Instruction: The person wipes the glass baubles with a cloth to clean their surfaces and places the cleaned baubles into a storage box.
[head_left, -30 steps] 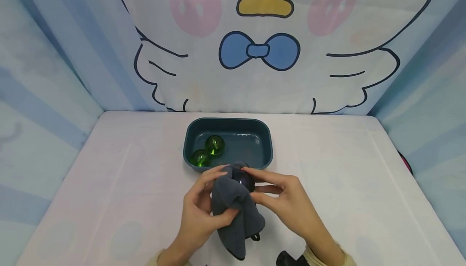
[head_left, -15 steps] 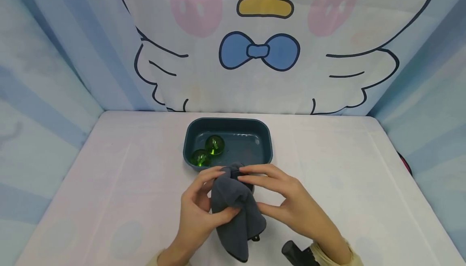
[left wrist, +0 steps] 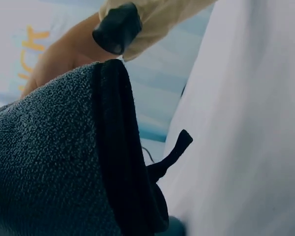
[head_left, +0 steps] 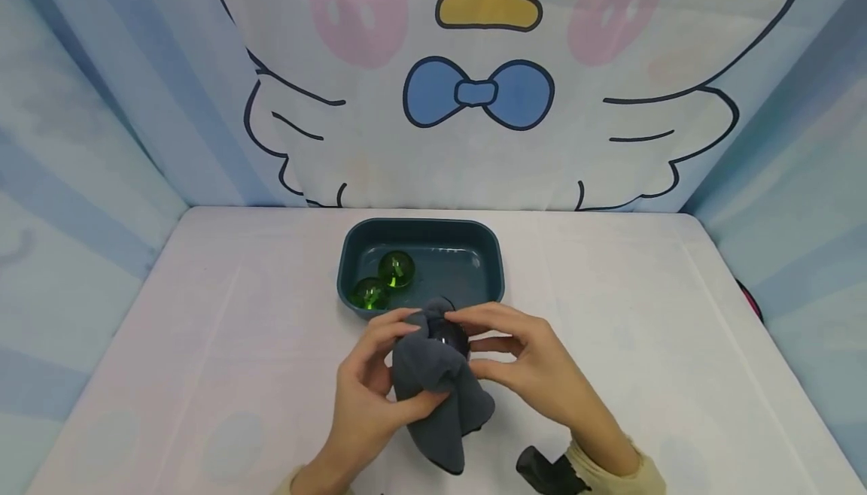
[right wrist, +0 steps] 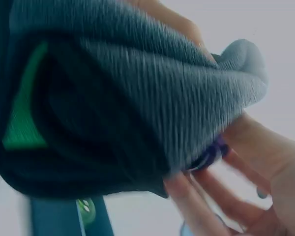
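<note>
A dark grey-blue cloth (head_left: pixel 433 375) with black edging wraps round a dark, shiny ball (head_left: pixel 450 335), just in front of the tray. My left hand (head_left: pixel 369 390) grips the cloth from the left, thumb on its near face and fingers behind the ball. From the right, my right hand (head_left: pixel 524 352) holds the ball between thumb and fingertips at the cloth's opening. The ball looks purple (right wrist: pixel 209 156) in the right wrist view, mostly hidden by the cloth. In the left wrist view the cloth (left wrist: pixel 44 152) fills the near side, with a small black loop (left wrist: pixel 172 155) sticking out.
A dark teal tray (head_left: pixel 460 284) stands on the white table (head_left: pixel 271 405) behind the hands. Inside it, at the left, lie two clear green balls (head_left: pixel 396 268). A cartoon-printed curtain (head_left: pixel 379 156) closes off the back, with blue curtains at both sides.
The right fingers lay over the ball half a second ago and hid most of it; now they have drawn back to its right side and it shows again. The left hand keeps its hold.
</note>
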Tool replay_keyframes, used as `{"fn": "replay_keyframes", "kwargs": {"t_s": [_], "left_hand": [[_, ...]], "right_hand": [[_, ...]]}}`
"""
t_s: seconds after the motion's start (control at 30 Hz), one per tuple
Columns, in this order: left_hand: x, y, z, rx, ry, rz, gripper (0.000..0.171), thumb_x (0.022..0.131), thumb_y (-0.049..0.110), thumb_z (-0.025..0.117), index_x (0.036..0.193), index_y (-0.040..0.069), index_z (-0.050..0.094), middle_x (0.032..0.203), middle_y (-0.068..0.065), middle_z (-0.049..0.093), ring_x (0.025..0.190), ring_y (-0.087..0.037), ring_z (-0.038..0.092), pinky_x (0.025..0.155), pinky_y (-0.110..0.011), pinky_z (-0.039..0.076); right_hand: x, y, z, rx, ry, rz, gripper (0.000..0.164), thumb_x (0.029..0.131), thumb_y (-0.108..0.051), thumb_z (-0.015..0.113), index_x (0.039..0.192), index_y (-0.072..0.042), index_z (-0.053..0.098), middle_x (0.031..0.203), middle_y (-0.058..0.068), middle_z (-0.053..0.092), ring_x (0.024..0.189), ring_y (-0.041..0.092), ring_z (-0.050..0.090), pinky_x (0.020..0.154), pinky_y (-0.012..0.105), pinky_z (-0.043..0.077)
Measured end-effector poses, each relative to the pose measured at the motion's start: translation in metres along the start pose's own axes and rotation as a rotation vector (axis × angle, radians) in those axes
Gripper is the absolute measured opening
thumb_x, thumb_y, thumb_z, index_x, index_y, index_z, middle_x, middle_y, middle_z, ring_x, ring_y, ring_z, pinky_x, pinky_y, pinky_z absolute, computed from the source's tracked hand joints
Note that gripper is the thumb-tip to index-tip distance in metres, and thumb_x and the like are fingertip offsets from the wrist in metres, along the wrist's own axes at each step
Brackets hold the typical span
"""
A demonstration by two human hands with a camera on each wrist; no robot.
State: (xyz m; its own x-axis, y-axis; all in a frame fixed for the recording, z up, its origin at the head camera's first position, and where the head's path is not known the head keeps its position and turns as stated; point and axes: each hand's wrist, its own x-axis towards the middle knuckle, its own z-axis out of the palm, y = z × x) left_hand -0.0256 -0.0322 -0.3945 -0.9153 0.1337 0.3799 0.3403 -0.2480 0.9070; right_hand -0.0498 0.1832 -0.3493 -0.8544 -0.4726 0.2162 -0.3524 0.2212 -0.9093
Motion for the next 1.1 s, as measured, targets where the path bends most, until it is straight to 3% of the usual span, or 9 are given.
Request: {"fn": "replay_keyframes", "kwargs": {"t_s": [0.1,0.2,0.5,0.73,0.9,1.0,1.1], "left_hand": [[0.0009,0.0008,-0.0009,0.009,-0.001,0.024,0.059,0.069,-0.017,0.079,0.123,-0.007,0.057,0.137,-0.021,0.049,0.122,-0.027,0.058,0.096,-0.037,0.056],[0.0023,0.0016,-0.0016,0.017,0.005,0.028,0.058,0.069,-0.017,0.080,0.122,-0.007,0.057,0.135,-0.021,0.050,0.122,-0.027,0.059,0.093,-0.038,0.057],[0.0057,0.0030,-0.0017,0.011,0.034,-0.008,0.058,0.070,-0.016,0.080,0.122,-0.008,0.056,0.134,-0.021,0.053,0.120,-0.028,0.060,0.090,-0.038,0.058],[0.0060,0.0037,-0.0029,-0.023,0.037,-0.022,0.058,0.071,-0.017,0.079,0.123,-0.010,0.054,0.134,-0.021,0.051,0.121,-0.032,0.059,0.094,-0.039,0.057],[0.0059,0.0064,-0.0034,-0.039,0.035,-0.068,0.061,0.069,-0.015,0.080,0.124,-0.007,0.055,0.137,-0.021,0.050,0.123,-0.031,0.058,0.096,-0.040,0.056],[0.0049,0.0070,-0.0048,-0.031,0.012,-0.064,0.061,0.070,-0.014,0.081,0.125,-0.006,0.056,0.138,-0.019,0.051,0.122,-0.029,0.058,0.094,-0.041,0.056],[0.0046,0.0060,-0.0064,-0.021,-0.015,-0.023,0.060,0.071,-0.014,0.080,0.126,-0.008,0.056,0.137,-0.018,0.052,0.122,-0.027,0.058,0.093,-0.040,0.057]], "right_hand": [[0.0002,-0.0015,0.0026,0.038,0.019,0.139,0.047,0.088,-0.014,0.075,0.133,-0.009,0.062,0.130,0.013,0.062,0.109,0.025,0.066,0.090,0.028,0.058],[-0.0002,-0.0022,0.0036,-0.001,0.028,0.137,0.048,0.088,-0.014,0.075,0.134,-0.010,0.062,0.131,0.010,0.062,0.112,0.024,0.066,0.091,0.028,0.058],[-0.0028,-0.0075,-0.0007,-0.121,0.031,-0.069,0.056,0.085,-0.007,0.077,0.137,-0.017,0.059,0.138,0.000,0.056,0.128,0.017,0.055,0.102,0.032,0.052],[-0.0007,-0.0050,-0.0020,-0.197,-0.025,-0.220,0.055,0.083,0.000,0.078,0.134,-0.014,0.062,0.141,0.004,0.055,0.133,0.022,0.050,0.108,0.030,0.046],[0.0010,-0.0011,0.0012,-0.208,-0.002,-0.301,0.057,0.081,0.007,0.077,0.133,-0.010,0.062,0.137,0.007,0.057,0.130,0.023,0.053,0.107,0.029,0.048],[0.0005,-0.0008,0.0020,-0.163,0.008,-0.271,0.058,0.081,0.005,0.077,0.134,-0.008,0.061,0.135,0.009,0.059,0.126,0.022,0.056,0.102,0.030,0.052],[0.0001,-0.0011,0.0030,-0.060,0.022,-0.139,0.057,0.083,0.000,0.077,0.136,-0.009,0.059,0.134,0.010,0.061,0.120,0.019,0.061,0.094,0.032,0.057]]}}
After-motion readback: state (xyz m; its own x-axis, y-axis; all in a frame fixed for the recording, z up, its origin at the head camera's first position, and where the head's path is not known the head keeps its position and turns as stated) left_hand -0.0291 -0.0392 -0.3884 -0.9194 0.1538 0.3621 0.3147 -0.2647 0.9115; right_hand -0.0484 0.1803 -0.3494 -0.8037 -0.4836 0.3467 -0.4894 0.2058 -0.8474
